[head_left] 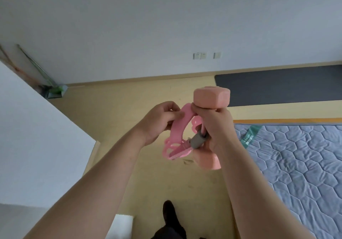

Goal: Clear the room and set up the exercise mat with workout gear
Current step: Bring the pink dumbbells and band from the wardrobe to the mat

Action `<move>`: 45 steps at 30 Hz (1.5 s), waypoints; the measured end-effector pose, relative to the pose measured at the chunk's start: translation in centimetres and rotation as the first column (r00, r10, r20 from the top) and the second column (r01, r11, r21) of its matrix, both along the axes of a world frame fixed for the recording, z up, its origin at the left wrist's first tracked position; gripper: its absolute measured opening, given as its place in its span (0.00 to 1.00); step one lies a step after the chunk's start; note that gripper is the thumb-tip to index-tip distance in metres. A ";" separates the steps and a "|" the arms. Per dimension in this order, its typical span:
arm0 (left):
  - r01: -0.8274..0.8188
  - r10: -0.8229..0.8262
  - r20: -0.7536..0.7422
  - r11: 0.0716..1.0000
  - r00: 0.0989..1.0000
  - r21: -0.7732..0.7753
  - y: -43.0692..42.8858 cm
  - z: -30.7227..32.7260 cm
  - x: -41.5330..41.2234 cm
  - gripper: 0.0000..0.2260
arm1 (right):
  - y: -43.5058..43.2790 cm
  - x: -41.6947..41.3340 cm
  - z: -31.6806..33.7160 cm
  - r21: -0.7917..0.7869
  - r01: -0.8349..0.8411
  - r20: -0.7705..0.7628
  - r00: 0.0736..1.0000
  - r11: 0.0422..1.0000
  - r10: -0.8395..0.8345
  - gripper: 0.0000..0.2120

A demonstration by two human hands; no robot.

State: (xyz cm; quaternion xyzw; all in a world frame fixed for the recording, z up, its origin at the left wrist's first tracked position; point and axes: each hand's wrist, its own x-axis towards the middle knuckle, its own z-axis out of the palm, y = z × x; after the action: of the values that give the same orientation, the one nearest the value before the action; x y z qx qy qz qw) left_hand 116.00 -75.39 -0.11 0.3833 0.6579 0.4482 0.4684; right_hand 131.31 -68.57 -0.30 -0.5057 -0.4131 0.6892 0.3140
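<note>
Dark grey foam mat (277, 88) laid at far edge of floor (129, 99) (bare); unplaced: pink dumbbell (211, 97) gripped in right hand (214, 125), pink rubber band (178, 127) pinched in left hand (159, 123).

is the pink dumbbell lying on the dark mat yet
No, the right hand grips the pink dumbbell in the air, away from the dark mat.

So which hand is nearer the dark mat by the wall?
Right. The right hand, gripping the dumbbell, appears just left of the near end of the mat; the left hand, pinching the pink band, is farther left.
</note>
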 end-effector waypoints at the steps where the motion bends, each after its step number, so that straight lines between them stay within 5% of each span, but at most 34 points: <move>1: 0.031 -0.031 0.006 1.000 1.000 -0.002 1.9 -0.2 -0.9 0.06 | 1.7 -0.7 -0.2 0.007 0.010 0.009 1.000 1.000 -0.010 0.11; 6: 0.191 -0.191 0.005 0.982 0.982 0.000 11.6 -0.6 -4.8 0.17 | 9.6 -4.4 -0.4 -0.034 0.060 0.022 0.998 0.998 -0.059 0.10; 10: 0.323 -0.323 0.031 0.946 0.946 0.013 20.2 -0.7 -8.1 0.05 | 16.4 -7.1 -0.5 -0.059 0.192 0.039 0.981 0.980 -0.190 0.12; 23: 0.662 -0.653 -0.355 0.741 0.669 -0.116 50.6 -1.8 -7.3 0.11 | 39.8 -6.4 -6.4 -0.251 0.595 -0.038 0.782 0.763 -0.622 0.06; 33: 0.702 -0.673 -0.580 0.675 0.459 -0.228 73.7 -1.7 -4.4 0.09 | 63.1 -3.4 -7.5 -0.368 0.629 -0.136 0.692 0.684 -0.709 0.11; 45: 0.811 -0.713 -0.581 0.566 0.391 -0.148 99.1 -3.3 -0.8 0.11 | 85.4 -1.1 -9.2 -0.349 0.750 -0.064 0.579 0.562 -0.813 0.15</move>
State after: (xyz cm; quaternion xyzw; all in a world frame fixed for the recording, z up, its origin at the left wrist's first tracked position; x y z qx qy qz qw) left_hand 115.17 23.71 -3.37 0.7948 0.4777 0.0925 0.3627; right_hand 130.18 16.84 -9.54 -0.5973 -0.0038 0.5788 0.5552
